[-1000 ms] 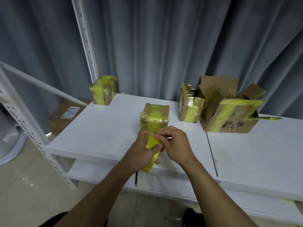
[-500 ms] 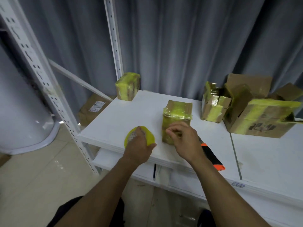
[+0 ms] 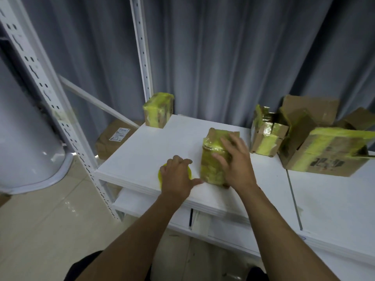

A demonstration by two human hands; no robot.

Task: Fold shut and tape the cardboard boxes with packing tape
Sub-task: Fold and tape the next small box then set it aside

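Box (image 3: 211, 171) under right grip (image 3: 236, 169), beside left grip (image 3: 177, 179)

At frame centre a brown cardboard box (image 3: 215, 157) wears crinkled glossy yellow tape on a smooth matt white desk (image 3: 154, 142), grey cloth curtain (image 3: 233, 57) behind.
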